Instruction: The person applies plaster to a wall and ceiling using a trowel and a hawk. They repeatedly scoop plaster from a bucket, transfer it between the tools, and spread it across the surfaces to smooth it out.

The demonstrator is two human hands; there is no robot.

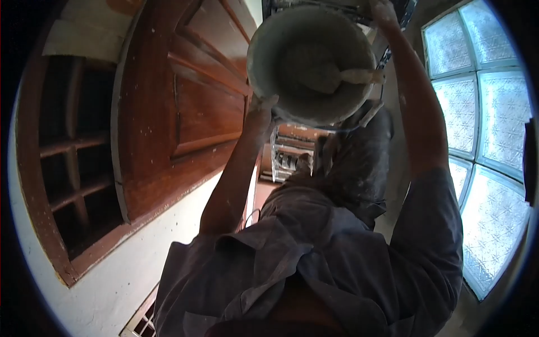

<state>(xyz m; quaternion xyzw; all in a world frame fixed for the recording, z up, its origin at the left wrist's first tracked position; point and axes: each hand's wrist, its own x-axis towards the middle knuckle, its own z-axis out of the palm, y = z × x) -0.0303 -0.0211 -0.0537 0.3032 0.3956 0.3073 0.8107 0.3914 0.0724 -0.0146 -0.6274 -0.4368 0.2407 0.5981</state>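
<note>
A round, plaster-stained bucket (259,42) hangs tilted in front of me, its mouth facing my head. My left hand (263,108) is closed on its lower left rim, thumb over the edge. Inside lies a trowel (320,77), coated in grey mix; its pale handle (362,76) rests across the right rim. The bucket's wire handle (356,128) droops below. At the top edge of the view, my right hand (384,12) is closed at a paint-spattered dark metal frame (409,12), its fingers partly cut off. Grey dust covers both hands.
On the left, a brown panelled wooden shutter (208,106) stands out from a barred window frame (70,269) in a white wall (101,297). Patterned glass panes (494,219) fill the right side. Beneath the bucket, more metal framework (292,149) shows beside my dusty trousers (359,163).
</note>
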